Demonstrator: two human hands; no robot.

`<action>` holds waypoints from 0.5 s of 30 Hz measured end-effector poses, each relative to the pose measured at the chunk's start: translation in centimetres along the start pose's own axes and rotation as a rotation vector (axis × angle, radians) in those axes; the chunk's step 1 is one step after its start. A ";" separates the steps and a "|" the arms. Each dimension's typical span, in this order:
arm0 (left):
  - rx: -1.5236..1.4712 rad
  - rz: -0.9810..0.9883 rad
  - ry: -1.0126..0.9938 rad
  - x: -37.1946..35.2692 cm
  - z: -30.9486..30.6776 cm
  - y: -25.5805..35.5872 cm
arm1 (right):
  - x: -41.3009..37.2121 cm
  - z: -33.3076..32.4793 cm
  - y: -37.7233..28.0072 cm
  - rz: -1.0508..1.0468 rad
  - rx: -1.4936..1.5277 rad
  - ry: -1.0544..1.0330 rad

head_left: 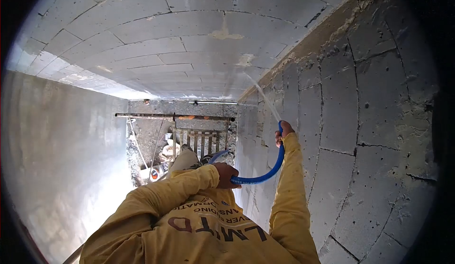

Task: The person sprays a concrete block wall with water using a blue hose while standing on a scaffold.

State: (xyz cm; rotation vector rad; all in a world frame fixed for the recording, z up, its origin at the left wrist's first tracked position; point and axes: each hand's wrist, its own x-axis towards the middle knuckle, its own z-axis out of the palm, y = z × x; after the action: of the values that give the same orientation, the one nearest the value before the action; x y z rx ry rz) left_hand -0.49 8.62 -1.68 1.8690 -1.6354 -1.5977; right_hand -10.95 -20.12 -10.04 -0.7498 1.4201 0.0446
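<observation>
A blue hose [271, 173] bends in a U between my two hands. My right hand [285, 132], at the end of the raised right arm, is closed around the hose near its outlet. From there a jet of water [266, 99] shoots up and leftward toward the corner of the block walls. Lower down and close to my chest, my left hand [226, 175] is wrapped around the hose's other stretch. Another piece of the hose shows behind that hand and drops toward the floor.
Grey block walls stand ahead [199, 22] and close on the right [332, 122]; a smooth plastered wall [71, 126] is on the left. Below are a rusty pipe [189, 117], a slatted metal platform [201, 138] under my feet, and white bags [168, 150] on rough ground.
</observation>
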 end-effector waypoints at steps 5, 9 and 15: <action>0.007 0.046 0.020 -0.6 -0.1 -0.8 | -0.4 0.4 0.5 -0.013 -0.035 0.004; 0.034 0.138 0.043 -1.1 0.2 -1.8 | -4.0 3.8 -1.8 -0.037 -0.167 -0.097; -0.034 0.083 0.062 -3.5 -1.8 -1.7 | -9.6 11.4 -6.7 -0.277 -0.389 -0.270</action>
State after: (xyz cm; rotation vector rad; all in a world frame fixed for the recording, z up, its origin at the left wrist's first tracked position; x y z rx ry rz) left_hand 2.57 11.18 -0.16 1.7908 -1.6270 -1.5101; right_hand 0.23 -15.88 1.11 -1.2087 1.0502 0.2037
